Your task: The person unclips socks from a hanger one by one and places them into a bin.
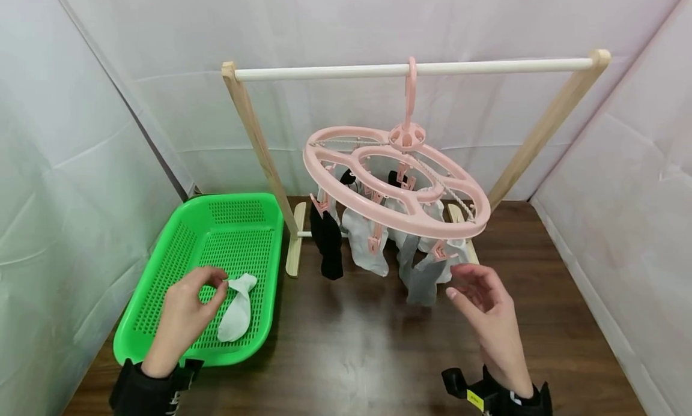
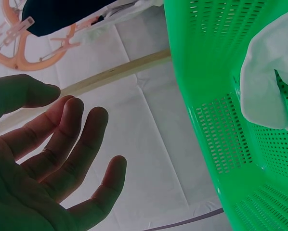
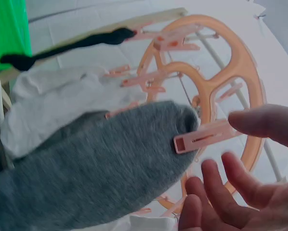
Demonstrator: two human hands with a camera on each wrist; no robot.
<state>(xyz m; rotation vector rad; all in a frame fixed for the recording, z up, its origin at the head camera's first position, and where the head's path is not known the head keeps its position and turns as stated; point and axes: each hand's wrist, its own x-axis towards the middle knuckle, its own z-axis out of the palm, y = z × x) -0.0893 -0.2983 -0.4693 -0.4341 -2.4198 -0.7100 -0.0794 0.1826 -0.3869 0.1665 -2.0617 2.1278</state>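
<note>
My left hand (image 1: 189, 311) hovers over the green basket (image 1: 277, 248), fingers loosely bent with nothing in them. Its fingertips overlap the end of a white sock (image 1: 236, 314) in the head view, but the left wrist view shows the sock (image 2: 264, 72) lying in the basket, apart from the hand. On the right, a grey sock (image 1: 424, 281) hangs by a pink clip (image 1: 440, 250) from the round pink drying hanger (image 1: 427, 227). Beside that clip is my right hand (image 1: 489, 311), thumb and fingers spread apart. In the right wrist view its thumb overlaps the clip's outer end (image 3: 230, 127).
The hanger hooks over a white bar (image 1: 324, 72) between wooden posts (image 1: 548, 125). A black sock (image 1: 327, 245) and several pale socks (image 1: 364, 239) hang from its other clips. Dark wooden flooring (image 1: 346, 344) lies below, with white sheeting (image 1: 627, 182) around it.
</note>
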